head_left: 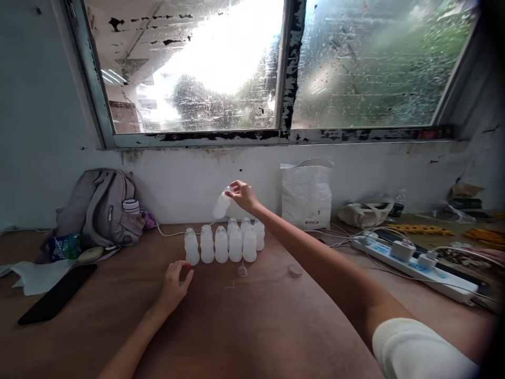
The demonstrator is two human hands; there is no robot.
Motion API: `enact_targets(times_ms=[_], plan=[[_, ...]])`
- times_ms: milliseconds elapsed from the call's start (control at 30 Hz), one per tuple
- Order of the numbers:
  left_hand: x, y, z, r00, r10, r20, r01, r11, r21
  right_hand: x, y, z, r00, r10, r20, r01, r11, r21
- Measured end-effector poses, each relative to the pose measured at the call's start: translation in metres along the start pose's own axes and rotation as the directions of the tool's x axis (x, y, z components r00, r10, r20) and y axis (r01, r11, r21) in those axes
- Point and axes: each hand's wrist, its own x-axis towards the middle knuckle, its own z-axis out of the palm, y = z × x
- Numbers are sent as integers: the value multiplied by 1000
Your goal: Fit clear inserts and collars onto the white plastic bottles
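Note:
My right hand (243, 195) is raised behind the row, its fingers pinched on the clear top of a frosted white baby bottle (221, 206). That bottle hangs tilted above the table, its base toward the lower left. Several similar bottles (221, 245) stand upright close together beneath it, some partly hidden behind the front ones. My left hand (177, 281) rests on the table near the leftmost standing bottle (191, 247), thumb and fingers apart and nothing visible between them. A small clear piece (242, 270) lies in front of the bottles. Farther right is a clear round cap-like piece (295, 270).
A grey backpack (100, 208) and a black phone-like slab (57, 295) are at the left. Against the wall stands a white plastic bag (306, 196). A power strip (414, 268) with plugs and cables lies to the right, beside a beige pouch (365, 214).

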Motion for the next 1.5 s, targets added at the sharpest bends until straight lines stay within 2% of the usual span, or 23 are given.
enact_targets(times_ms=[100, 233, 333, 467, 667, 833, 967, 1067, 1133, 1200, 1267, 1300, 1367, 1433, 1500], plan=[[1, -7, -7, 989, 129, 75, -137, 983, 122, 11, 4, 29, 982, 49, 181, -24, 990, -137], [0, -14, -13, 984, 141, 107, -165, 952, 258, 12, 11, 56, 945, 79, 316, -21, 983, -184], [-1, -13, -15, 981, 152, 124, -182, 940, 290, 7, 15, 66, 907, 102, 409, -12, 976, -216], [-2, -9, -16, 973, 167, 161, -208, 935, 287, 1, 18, 69, 862, 142, 486, -12, 965, -261], [-5, -6, -16, 967, 105, 230, -165, 952, 258, -6, 15, 64, 814, 180, 552, -12, 956, -295], [-7, -5, -16, 965, 51, 256, -114, 965, 238, -10, 12, 61, 808, 179, 561, -9, 956, -293], [-7, -6, -17, 965, 31, 262, -95, 967, 236, -10, 10, 60, 830, 143, 539, 13, 961, -276], [-8, -6, -16, 963, 47, 266, -101, 976, 192, -18, 7, 56, 887, 68, 456, 52, 968, -247], [-9, -2, -14, 961, 82, 262, -121, 983, 137, -34, 6, 52, 928, -4, 373, 92, 971, -220], [-10, 3, -10, 962, 123, 245, -145, 986, 76, -62, 8, 46, 948, -104, 300, 164, 969, -184], [-11, 11, -6, 963, 143, 227, -152, 988, 22, -99, 18, 42, 920, -324, 220, 355, 927, -118], [-12, 15, -4, 965, 145, 221, -148, 989, -1, -119, 26, 41, 909, -364, 205, 392, 912, -117], [-15, 23, 2, 967, 139, 213, -132, 990, -44, -156, 47, 41, 910, -359, 205, 392, 907, -154], [-18, 31, 7, 967, 134, 217, -119, 990, -81, -184, 69, 43, 947, -241, 212, 285, 935, -210], [-20, 40, 14, 964, 134, 230, -111, 988, -111, -198, 88, 47, 966, -116, 232, 176, 951, -253]])
